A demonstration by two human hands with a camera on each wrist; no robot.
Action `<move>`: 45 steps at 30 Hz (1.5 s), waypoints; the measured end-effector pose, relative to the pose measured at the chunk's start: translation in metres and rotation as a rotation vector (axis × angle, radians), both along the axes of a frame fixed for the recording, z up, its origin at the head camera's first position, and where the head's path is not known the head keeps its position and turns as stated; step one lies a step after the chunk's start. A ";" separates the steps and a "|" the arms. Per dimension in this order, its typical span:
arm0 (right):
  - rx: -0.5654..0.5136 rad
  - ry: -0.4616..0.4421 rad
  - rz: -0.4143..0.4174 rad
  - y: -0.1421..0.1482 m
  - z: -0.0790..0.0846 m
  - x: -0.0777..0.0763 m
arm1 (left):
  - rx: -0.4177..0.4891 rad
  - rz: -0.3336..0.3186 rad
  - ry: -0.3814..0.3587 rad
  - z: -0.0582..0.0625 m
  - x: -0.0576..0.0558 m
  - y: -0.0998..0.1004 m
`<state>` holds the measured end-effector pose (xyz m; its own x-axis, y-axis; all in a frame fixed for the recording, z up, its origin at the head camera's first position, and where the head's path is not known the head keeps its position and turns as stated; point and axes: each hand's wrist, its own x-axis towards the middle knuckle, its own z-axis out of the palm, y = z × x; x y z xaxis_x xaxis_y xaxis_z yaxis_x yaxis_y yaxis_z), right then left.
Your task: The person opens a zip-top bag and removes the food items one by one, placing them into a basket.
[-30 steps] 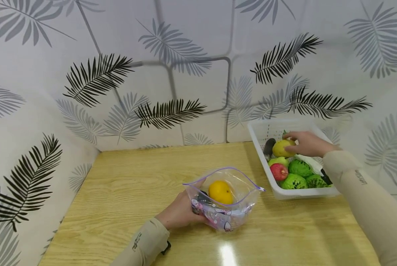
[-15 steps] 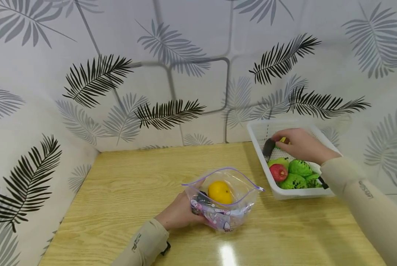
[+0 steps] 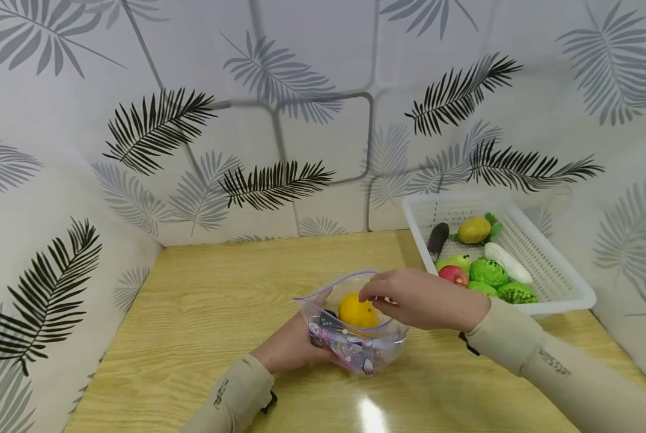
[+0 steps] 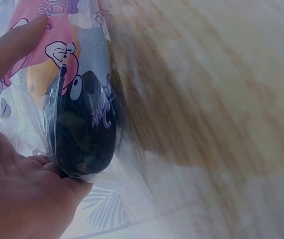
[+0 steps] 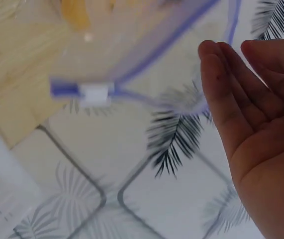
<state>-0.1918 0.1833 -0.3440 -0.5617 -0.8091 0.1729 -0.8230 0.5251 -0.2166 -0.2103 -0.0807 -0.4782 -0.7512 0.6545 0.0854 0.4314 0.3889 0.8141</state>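
Note:
My left hand (image 3: 295, 344) grips the side of a clear zip bag (image 3: 363, 355) printed with pink cartoon figures. Its purple-edged mouth gapes upward. Inside lies an orange round fruit (image 3: 357, 311); a dark, shiny, rounded thing (image 4: 84, 129) presses against the bag's wall beside my left palm. Over the bag's right rim hovers my right hand (image 3: 409, 297), fingers slightly bent. In the right wrist view its fingertips stand apart with nothing between them, close to the purple zip edge (image 5: 161, 47). A white slider (image 5: 96, 93) sits at one end of that zip.
A white plastic basket (image 3: 563, 279) at the back right holds a yellow fruit (image 3: 474, 230), an eggplant (image 3: 438, 239), a pear (image 3: 455, 262), a red apple (image 3: 452, 275), a white elongated vegetable (image 3: 508, 263) and several green bumpy pieces (image 3: 488, 273). Patterned cloth (image 3: 323, 138) rises behind the wooden table (image 3: 220, 288).
My right hand has let go of the yellow fruit, which lies in the basket, passed by the eggplant, and moved left to the bag's mouth. My left hand keeps its place.

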 end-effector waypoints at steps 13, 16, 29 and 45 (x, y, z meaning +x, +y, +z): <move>0.103 0.082 0.145 -0.049 -0.050 -0.022 | 0.109 -0.089 -0.001 0.024 0.012 0.001; 0.100 0.121 0.177 -0.059 -0.059 -0.026 | 0.088 -0.069 0.013 0.022 0.011 0.000; 0.339 0.260 0.036 -0.072 -0.078 -0.026 | 0.033 -0.029 0.018 -0.001 -0.001 -0.004; 0.376 0.315 0.008 -0.078 -0.086 -0.028 | 0.120 -0.077 0.027 0.025 0.011 0.001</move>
<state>-0.2202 0.1056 -0.4299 -0.5223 -0.8523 0.0287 -0.8224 0.5124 0.2473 -0.1990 -0.0800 -0.4528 -0.6954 0.6942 0.1859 0.4787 0.2545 0.8402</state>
